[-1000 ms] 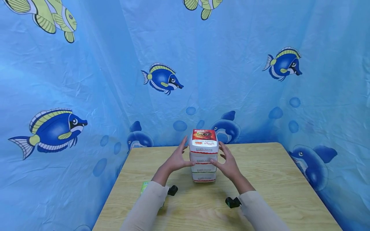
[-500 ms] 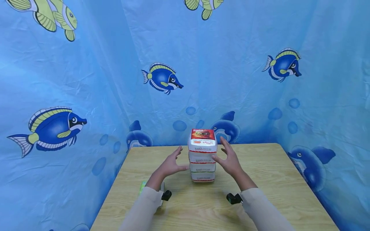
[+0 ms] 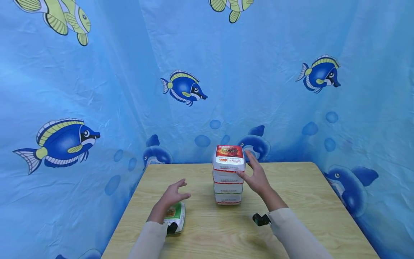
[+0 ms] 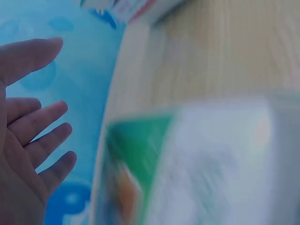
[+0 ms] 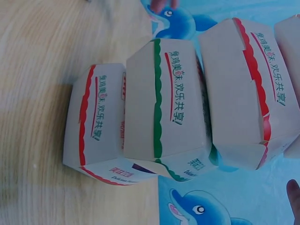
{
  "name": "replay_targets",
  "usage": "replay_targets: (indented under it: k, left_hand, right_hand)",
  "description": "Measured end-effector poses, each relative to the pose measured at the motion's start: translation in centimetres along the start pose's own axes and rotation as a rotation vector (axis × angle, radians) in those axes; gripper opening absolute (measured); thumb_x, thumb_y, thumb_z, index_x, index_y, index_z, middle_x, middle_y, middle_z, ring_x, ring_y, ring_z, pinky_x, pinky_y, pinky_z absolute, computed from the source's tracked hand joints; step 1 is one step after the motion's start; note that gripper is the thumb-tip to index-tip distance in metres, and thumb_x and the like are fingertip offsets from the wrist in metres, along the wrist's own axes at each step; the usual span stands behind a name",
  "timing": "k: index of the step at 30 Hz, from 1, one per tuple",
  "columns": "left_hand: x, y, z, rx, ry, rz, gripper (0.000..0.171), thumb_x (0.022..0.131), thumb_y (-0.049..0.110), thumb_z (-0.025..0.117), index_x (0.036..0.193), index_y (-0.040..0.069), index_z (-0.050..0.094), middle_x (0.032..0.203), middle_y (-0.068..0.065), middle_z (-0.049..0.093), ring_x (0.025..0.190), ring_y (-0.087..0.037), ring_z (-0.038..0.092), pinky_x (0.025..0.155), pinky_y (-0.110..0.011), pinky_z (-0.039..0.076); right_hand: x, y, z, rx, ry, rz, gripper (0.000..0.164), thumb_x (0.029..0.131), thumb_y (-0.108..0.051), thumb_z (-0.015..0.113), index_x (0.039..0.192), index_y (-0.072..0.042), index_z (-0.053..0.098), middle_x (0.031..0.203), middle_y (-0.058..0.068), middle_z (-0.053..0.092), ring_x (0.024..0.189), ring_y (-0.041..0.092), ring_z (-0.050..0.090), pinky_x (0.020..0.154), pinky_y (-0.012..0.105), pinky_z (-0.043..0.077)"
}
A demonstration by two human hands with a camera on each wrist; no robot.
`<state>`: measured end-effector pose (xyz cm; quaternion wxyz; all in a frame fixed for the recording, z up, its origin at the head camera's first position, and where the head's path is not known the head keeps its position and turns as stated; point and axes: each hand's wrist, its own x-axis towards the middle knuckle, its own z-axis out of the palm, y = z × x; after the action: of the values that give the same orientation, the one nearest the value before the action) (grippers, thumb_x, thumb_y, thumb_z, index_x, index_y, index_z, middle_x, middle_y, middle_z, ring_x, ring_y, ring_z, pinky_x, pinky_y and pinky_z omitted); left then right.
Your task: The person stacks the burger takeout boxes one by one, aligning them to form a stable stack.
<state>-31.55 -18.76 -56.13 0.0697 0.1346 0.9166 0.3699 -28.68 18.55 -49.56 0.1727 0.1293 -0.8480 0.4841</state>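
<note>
A stack of several white burger boxes [image 3: 228, 187] stands upright near the middle of the table. The top box [image 3: 229, 153] has a red lid panel with a burger picture; scalloped red and green bands show in the right wrist view. My right hand [image 3: 258, 178] is at the stack's right side, fingers spread, thumb by the front right edge; contact is unclear. To the left, my left hand [image 3: 171, 196] hovers over a green-and-white burger box [image 3: 179, 216], partly hidden by wrist and sleeve. Its fingers hold nothing; the same box is blurred in the left wrist view.
The pale wooden table [image 3: 291, 201] extends around the stack. A blue curtain [image 3: 258, 90] printed with fish and dolphins hangs behind and along both sides. Black wrist cameras [image 3: 260, 219] protrude from the cuffs.
My left hand has come off the stack and moved left and toward me, over the green-and-white box. The right hand stays by the stack, which remains standing in place.
</note>
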Motion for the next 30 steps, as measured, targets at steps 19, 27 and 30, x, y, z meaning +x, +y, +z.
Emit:
replay_targets:
  k: [19, 27, 30]
  left_hand:
    - [-7.5, -8.5, -3.4, -0.124, 0.187, -0.135, 0.055, 0.093, 0.020, 0.067, 0.140, -0.002, 0.049, 0.137, -0.020, 0.052, 0.130, -0.040, 0.043, 0.106, -0.055, 0.034]
    - [-9.4, -8.3, -3.2, -0.185, -0.018, -0.222, 0.122, 0.067, 0.030, 0.090, 0.158, 0.014, 0.010, 0.154, -0.031, 0.018, 0.138, -0.051, 0.019, 0.106, -0.066, 0.023]
    - [-9.8, -8.3, -2.3, -0.143, -0.027, -0.183, 0.132, 0.059, 0.032, 0.094, 0.158, 0.013, 0.008, 0.153, -0.032, 0.020, 0.137, -0.052, 0.020, 0.106, -0.067, 0.020]
  right_hand:
    - [0.5, -0.6, 0.3, 0.032, 0.005, -0.022, 0.083, 0.090, -0.042, 0.067, 0.157, -0.029, 0.019, 0.161, 0.004, 0.016, 0.137, 0.040, 0.032, 0.103, 0.063, 0.033]
    - [0.7, -0.7, 0.4, 0.027, 0.016, -0.049, 0.084, 0.090, -0.042, 0.068, 0.157, -0.029, 0.019, 0.161, 0.008, 0.017, 0.139, 0.040, 0.028, 0.102, 0.065, 0.032]
    - [0.6, -0.7, 0.5, 0.038, 0.009, -0.033, 0.084, 0.090, -0.043, 0.067, 0.157, -0.031, 0.018, 0.161, 0.006, 0.016, 0.139, 0.041, 0.028, 0.102, 0.065, 0.032]
